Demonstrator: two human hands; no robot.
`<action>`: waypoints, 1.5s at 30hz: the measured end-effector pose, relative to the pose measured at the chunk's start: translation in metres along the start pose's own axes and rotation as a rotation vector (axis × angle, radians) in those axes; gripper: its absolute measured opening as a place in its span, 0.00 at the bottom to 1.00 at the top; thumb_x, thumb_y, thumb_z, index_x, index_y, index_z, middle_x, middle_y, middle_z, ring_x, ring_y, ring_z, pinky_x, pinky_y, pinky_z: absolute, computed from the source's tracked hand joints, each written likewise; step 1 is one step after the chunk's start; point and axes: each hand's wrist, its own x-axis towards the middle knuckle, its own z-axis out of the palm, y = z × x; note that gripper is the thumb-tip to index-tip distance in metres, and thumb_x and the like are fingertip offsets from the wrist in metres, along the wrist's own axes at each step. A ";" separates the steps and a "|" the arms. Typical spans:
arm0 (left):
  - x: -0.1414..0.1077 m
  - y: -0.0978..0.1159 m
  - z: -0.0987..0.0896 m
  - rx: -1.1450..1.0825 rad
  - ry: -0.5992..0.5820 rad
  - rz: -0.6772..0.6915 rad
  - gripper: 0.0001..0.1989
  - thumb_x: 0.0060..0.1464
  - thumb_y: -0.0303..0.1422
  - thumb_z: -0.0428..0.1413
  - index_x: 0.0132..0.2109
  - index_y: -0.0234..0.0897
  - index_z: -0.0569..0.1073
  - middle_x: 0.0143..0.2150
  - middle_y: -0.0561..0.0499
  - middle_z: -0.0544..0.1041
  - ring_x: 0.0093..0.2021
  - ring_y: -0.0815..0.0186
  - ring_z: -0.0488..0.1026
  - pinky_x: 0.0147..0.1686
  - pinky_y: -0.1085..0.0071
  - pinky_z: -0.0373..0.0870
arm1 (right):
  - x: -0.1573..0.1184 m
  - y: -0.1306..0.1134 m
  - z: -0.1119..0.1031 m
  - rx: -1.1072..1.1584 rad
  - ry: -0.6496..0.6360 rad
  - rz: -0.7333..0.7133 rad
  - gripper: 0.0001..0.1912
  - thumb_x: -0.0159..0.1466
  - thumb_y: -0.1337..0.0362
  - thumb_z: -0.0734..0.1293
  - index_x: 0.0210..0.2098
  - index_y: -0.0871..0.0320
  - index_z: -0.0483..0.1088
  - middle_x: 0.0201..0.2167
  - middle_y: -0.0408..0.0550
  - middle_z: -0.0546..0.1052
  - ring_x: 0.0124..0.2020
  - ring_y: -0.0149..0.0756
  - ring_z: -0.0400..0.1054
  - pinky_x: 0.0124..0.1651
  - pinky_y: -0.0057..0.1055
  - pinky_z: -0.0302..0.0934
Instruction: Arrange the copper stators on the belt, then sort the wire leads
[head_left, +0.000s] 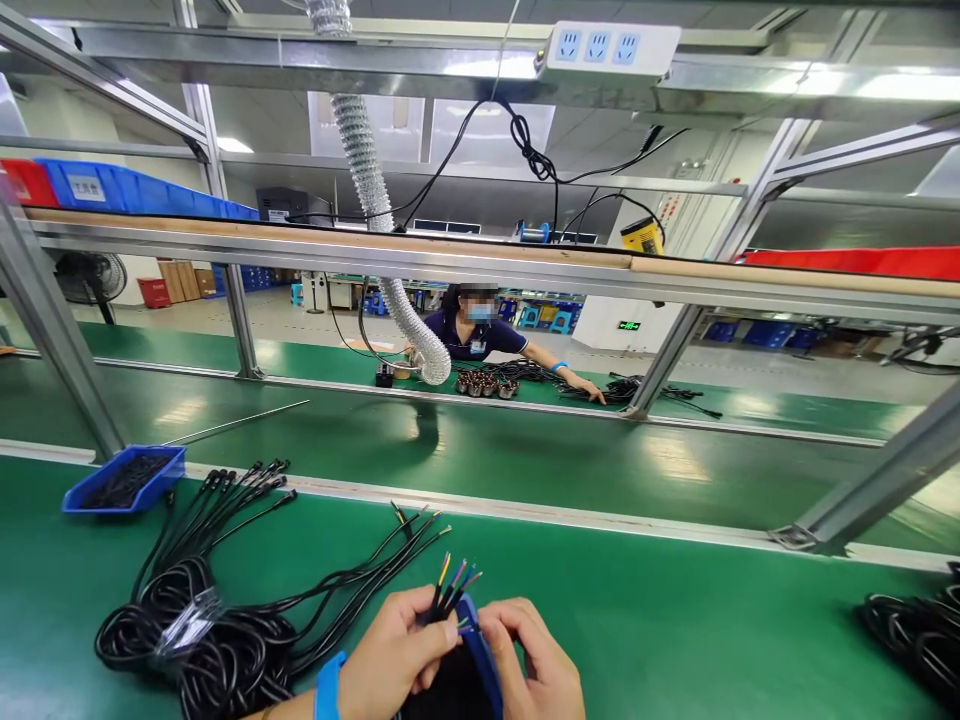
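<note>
My left hand [397, 655], with a blue band at the wrist, is closed around several black cables. Their stripped ends [454, 585] stick up above the thumb, showing yellow, red, blue and other coloured cores. Close beside it, my right hand [536, 660] is closed, thumb and fingertips pinched near one of the wire tips; what they pinch is too small to make out. Below and between both hands is a blue bin [489, 665] with black contents, partly hidden. To the left lies a tied bundle of black cables [225, 640], with stripped ends toward the middle.
A small blue tray [161, 490] of black pieces sits at the left. More black cables [911, 630] lie at the right edge. Metal frame posts [877, 480] rise from the green bench. Across it, a co-worker [480, 330] reaches toward cables beside a flexible duct [427, 345].
</note>
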 end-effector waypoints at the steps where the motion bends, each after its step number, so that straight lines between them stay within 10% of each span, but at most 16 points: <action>1: 0.000 0.000 0.000 -0.001 0.000 -0.001 0.19 0.48 0.49 0.60 0.31 0.38 0.67 0.18 0.62 0.57 0.18 0.74 0.52 0.18 0.75 0.47 | 0.000 0.000 0.000 -0.005 0.006 -0.014 0.13 0.68 0.54 0.67 0.31 0.52 0.75 0.27 0.42 0.74 0.29 0.34 0.67 0.36 0.27 0.60; 11: 0.003 -0.006 -0.002 0.006 -0.001 0.035 0.29 0.45 0.59 0.63 0.34 0.35 0.70 0.20 0.61 0.60 0.18 0.75 0.55 0.18 0.76 0.50 | 0.007 0.001 -0.011 -0.135 -0.102 -0.182 0.08 0.67 0.64 0.68 0.32 0.52 0.77 0.25 0.40 0.76 0.26 0.31 0.70 0.32 0.22 0.64; 23: 0.002 -0.008 0.001 -0.031 0.060 -0.006 0.33 0.40 0.62 0.64 0.34 0.34 0.71 0.18 0.62 0.60 0.17 0.75 0.54 0.18 0.75 0.47 | 0.001 -0.003 -0.002 0.075 -0.013 0.172 0.17 0.64 0.50 0.69 0.25 0.55 0.75 0.23 0.43 0.74 0.25 0.33 0.70 0.30 0.24 0.67; 45: -0.003 0.001 0.003 -0.033 0.082 -0.028 0.30 0.42 0.59 0.65 0.33 0.35 0.71 0.18 0.62 0.59 0.19 0.75 0.53 0.19 0.74 0.46 | 0.013 -0.003 -0.021 -0.100 -0.237 -0.098 0.08 0.69 0.62 0.66 0.37 0.54 0.78 0.32 0.47 0.79 0.33 0.36 0.75 0.37 0.27 0.70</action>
